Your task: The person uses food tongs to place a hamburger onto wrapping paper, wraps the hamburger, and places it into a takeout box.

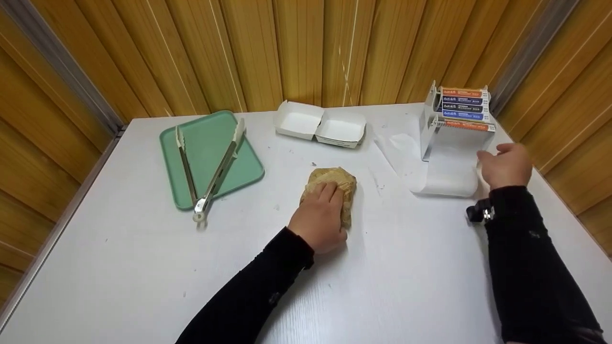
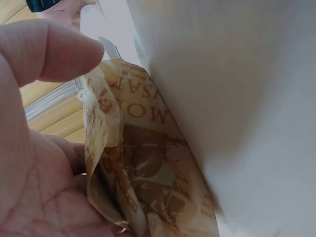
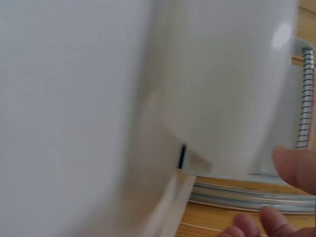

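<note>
A brown printed paper packet point(image 1: 351, 188) lies on the white table in front of me. My left hand point(image 1: 319, 220) rests over it, fingers extended across its top. In the left wrist view, the thumb is apart from the packet's creased, folded wrapper point(image 2: 148, 143). Beside a metal dispenser point(image 1: 425, 126) at the back right is my right hand point(image 1: 508, 165). From the dispenser a wide white strip point(image 1: 449, 179) hangs and curls onto the table. In the right wrist view, thumb and fingers stand apart with nothing between them, near the strip point(image 3: 222, 89).
A green tray point(image 1: 215, 157) at the left bears metal tongs point(image 1: 222, 167) whose hinge end overhangs its front edge. Toward the back sits an unfolded white paper box point(image 1: 342, 130). Orange and blue labels point(image 1: 463, 109) mark the dispenser. Wood-patterned walls point(image 1: 296, 52) enclose the table.
</note>
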A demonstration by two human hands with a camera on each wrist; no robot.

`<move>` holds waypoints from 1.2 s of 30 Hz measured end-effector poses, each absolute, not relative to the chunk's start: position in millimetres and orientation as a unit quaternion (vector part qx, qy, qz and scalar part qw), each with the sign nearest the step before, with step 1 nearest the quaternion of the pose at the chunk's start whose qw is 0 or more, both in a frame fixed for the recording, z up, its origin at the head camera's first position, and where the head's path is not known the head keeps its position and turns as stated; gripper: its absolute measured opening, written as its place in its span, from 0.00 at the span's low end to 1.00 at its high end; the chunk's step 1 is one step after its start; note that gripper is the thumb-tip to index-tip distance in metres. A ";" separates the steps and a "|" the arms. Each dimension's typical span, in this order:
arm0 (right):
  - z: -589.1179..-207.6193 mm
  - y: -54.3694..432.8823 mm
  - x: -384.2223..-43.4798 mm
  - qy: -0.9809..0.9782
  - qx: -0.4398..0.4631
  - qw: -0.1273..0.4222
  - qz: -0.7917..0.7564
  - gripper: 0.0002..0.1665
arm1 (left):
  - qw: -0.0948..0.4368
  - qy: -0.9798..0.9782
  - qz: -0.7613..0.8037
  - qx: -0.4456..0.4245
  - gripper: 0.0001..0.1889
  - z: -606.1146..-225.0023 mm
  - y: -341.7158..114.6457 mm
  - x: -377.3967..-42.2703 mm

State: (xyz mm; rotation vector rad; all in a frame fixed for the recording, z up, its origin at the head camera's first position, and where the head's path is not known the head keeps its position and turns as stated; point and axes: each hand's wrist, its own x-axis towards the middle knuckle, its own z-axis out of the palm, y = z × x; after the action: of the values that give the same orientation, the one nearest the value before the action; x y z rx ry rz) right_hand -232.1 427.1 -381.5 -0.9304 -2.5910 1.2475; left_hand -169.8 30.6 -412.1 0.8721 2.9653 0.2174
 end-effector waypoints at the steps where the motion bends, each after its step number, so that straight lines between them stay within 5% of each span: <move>1: -376.7 423.2 -234.5 -0.858 -0.299 0.085 0.408 0.41 | 0.019 0.957 0.068 0.282 0.43 -411.9 30.4 -169.9; 7: -359.1 405.3 -257.2 -0.942 -0.127 0.173 0.257 0.27 | 0.023 0.958 0.071 0.278 0.42 -410.9 29.7 -169.6; 13: -363.7 405.5 -272.2 -0.977 -0.042 0.178 0.112 0.21 | 0.036 0.960 0.080 0.266 0.44 -411.2 30.3 -168.5; 28: -370.0 401.1 -280.5 -0.973 -0.054 0.208 0.086 0.23 | 0.037 0.959 0.081 0.268 0.44 -411.7 31.1 -168.5; 36: -367.7 401.8 -280.1 -0.954 -0.110 0.185 0.209 0.26 | 0.038 0.959 0.079 0.269 0.43 -410.0 31.2 -167.5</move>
State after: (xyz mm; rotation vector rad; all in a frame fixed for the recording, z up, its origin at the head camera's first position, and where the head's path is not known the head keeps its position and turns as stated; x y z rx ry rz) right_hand -280.1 401.8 -367.7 -0.3101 -2.6887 0.5902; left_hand -167.5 31.2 -410.0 0.8264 2.9421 0.2418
